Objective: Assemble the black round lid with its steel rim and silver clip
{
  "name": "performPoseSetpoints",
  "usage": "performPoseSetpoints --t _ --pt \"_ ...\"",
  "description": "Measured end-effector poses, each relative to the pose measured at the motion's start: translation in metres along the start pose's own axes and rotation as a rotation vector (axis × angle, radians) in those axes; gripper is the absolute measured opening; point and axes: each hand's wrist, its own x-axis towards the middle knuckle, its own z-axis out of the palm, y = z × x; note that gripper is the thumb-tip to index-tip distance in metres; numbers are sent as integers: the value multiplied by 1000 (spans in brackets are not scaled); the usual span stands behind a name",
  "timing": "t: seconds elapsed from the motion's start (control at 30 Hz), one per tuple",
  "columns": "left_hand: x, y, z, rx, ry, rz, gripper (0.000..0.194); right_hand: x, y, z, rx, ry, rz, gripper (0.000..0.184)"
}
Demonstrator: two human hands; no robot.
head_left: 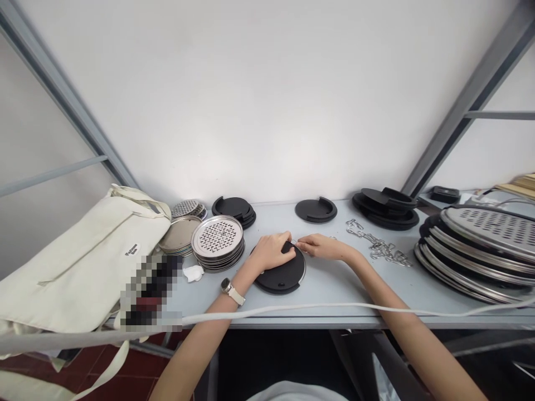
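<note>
A black round disc (282, 277) with a small hole near its front and a bright metal rim along its right side lies flat on the grey shelf. My left hand (272, 253), wearing a watch on the wrist, grips it from the left, with the thumb across the top. At the disc's far right edge, my right hand (320, 246) pinches a thin wire piece (293, 241); its exact shape is too small to make out. To the right lies a loose pile of bent wire clips (383, 249).
Perforated metal grater discs (218, 236) are stacked at left, beside a cream bag (71, 262). Black round holders (316, 210) stand along the wall. A tall stack of black and metal discs (480, 250) is at right. A white cable (317, 306) crosses the shelf's front edge.
</note>
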Motion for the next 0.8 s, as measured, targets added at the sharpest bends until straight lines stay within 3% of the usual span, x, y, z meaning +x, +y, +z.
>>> performPoseSetpoints --t 0.27,0.47,0.67,0.8 --pt "-6 8 0 15 -18 36 21 2 1 3 23 29 6 41" --pt "-42 21 -6 -3 11 57 28 -10 -9 28 -29 159 -42 43" --pt "-74 18 -7 -334 201 -23 21 -35 -23 66 -199 449 -62 35" --pt "-86 14 -1 -459 307 -32 29 -44 -27 73 -218 487 -69 31"
